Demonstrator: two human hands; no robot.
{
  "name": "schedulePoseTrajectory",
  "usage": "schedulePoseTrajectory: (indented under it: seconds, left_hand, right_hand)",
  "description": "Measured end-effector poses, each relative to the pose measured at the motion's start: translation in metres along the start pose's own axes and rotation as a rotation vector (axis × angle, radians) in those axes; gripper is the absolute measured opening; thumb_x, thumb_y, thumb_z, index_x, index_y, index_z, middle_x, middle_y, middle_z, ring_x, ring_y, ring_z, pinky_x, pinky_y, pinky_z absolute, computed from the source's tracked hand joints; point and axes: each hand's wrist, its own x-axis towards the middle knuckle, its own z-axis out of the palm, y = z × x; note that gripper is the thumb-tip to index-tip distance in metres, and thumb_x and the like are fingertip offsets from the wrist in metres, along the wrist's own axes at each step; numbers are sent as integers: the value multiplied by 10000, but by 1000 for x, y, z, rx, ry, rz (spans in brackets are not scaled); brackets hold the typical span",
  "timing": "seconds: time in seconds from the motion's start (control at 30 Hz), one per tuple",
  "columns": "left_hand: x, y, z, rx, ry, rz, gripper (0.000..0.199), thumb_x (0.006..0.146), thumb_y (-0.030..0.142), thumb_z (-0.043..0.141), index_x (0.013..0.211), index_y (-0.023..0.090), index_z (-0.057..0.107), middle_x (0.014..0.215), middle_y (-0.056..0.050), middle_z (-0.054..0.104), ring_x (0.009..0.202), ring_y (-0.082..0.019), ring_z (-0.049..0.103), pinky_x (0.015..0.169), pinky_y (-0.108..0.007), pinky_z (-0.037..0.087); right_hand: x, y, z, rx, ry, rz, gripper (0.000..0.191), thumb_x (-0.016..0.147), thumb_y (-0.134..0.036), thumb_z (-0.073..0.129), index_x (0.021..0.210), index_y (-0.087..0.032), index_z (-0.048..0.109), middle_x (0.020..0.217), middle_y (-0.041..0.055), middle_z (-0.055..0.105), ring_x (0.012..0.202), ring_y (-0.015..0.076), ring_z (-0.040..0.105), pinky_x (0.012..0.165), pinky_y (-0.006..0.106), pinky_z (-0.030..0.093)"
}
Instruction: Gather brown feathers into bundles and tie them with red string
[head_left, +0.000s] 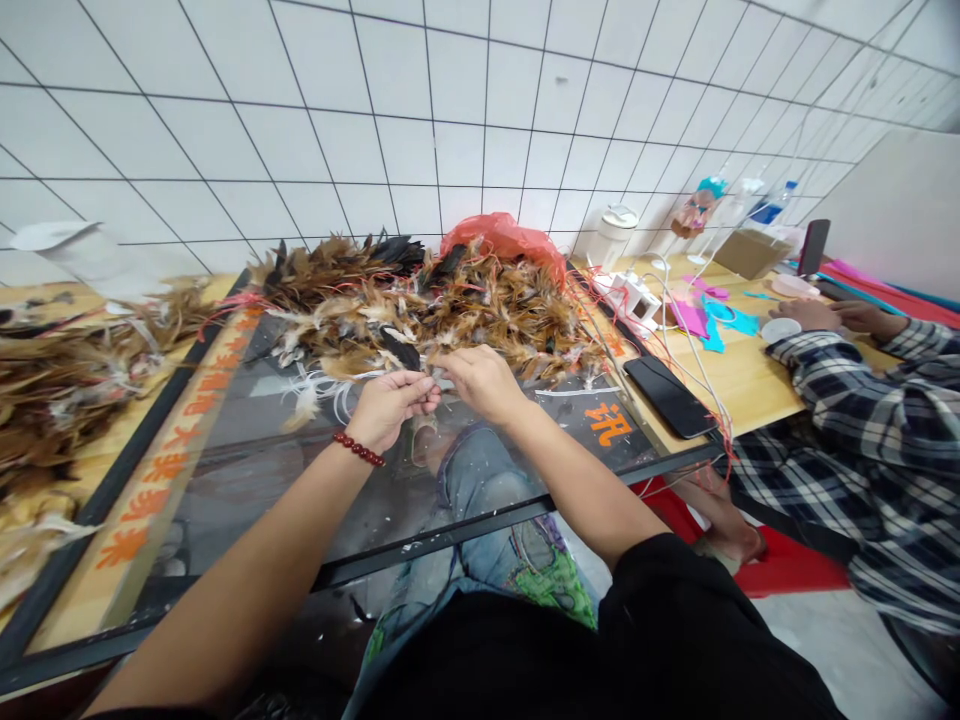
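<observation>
Both my hands meet above the glass tabletop (255,470), at the near edge of a pile of brown feathers (510,310). Thumb and fingers of my left hand (391,405) are pinched together, with a red bead bracelet on the wrist. Right beside it, my right hand (480,382) is closed too, its fingertips almost touching the left ones. What they pinch is too small to make out. A dark feather (401,348) lies just behind the fingertips; whether it is held I cannot tell. White strips (319,388) lie left of my hands.
More feathers (67,380) cover the left side. Behind the pile sits a red plastic bag (510,238). A black phone (670,396), cables and a white charger (634,300) lie to the right. A co-worker in a checked sleeve (832,390) sits there, by blue and pink scraps (705,315).
</observation>
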Motion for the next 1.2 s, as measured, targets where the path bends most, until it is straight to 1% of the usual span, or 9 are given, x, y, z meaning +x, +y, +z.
schedulePoseTrajectory:
  seconds: [0.23,0.33,0.43,0.57,0.8,0.87,1.0,1.1,1.2]
  left_hand:
    - [-1,2,1,0,12,-21,383,434,285,931,694,85,734,655,-90,721,588,-145,661,564,-229,543]
    - [-1,2,1,-7,8,-17,370,435,263,930,689,79,734,620,-82,706,553,-128,641,540,-212,527]
    - [1,0,0,-24,9,-13,340,449,249,925,673,84,730,605,-74,698,530,-116,626,520,-200,518]
    - [2,-1,-2,-29,1,-14,325,473,250,918,685,84,736,641,-92,715,562,-132,649,533,-208,536]
    - [2,0,-2,-22,-29,-43,288,498,198,911,701,77,746,629,-91,711,568,-139,661,522,-197,547]
    - [2,1,-2,-45,-26,-35,254,508,169,906,679,81,740,611,-79,701,549,-129,650,506,-184,541]
    - [3,5,-2,-165,11,-7,167,583,104,865,650,82,714,601,-54,683,512,-92,620,480,-147,522]
    - [2,9,0,-241,40,-36,101,673,44,789,658,84,698,591,-37,669,485,-74,599,465,-135,514]
    - [2,12,1,-283,54,-47,124,749,-4,698,668,89,682,588,-29,664,475,-68,591,461,-132,512]
  right_hand:
    - [0,2,2,-96,-17,-120,248,986,-235,488,903,-191,717,921,66,687,862,185,570,787,333,317]
    - [0,1,2,-88,-5,-112,236,987,-201,475,972,-174,709,919,69,688,863,180,576,786,323,323]
    - [-1,2,1,-102,19,-87,225,974,-169,485,1055,-179,694,995,77,692,903,184,584,801,322,326]
    - [-1,4,1,-153,47,-109,205,975,-205,506,1006,-204,709,1097,81,672,926,188,575,812,340,322]
    - [0,-1,3,-145,37,-164,257,993,-251,482,933,-186,722,982,75,685,874,189,573,818,351,360]
    - [0,-1,4,-85,51,-109,246,992,-231,473,1009,-191,715,1040,82,683,924,192,591,833,346,382]
    - [2,4,4,144,141,143,272,966,-179,478,1161,-198,668,1178,86,657,1069,181,605,896,307,440]
    - [4,7,6,296,64,214,285,901,-158,565,1164,-198,668,1202,74,678,1129,187,607,984,317,439]
    - [6,4,9,364,-32,260,314,860,-163,618,1165,-210,675,1195,61,703,1115,200,629,986,341,441]
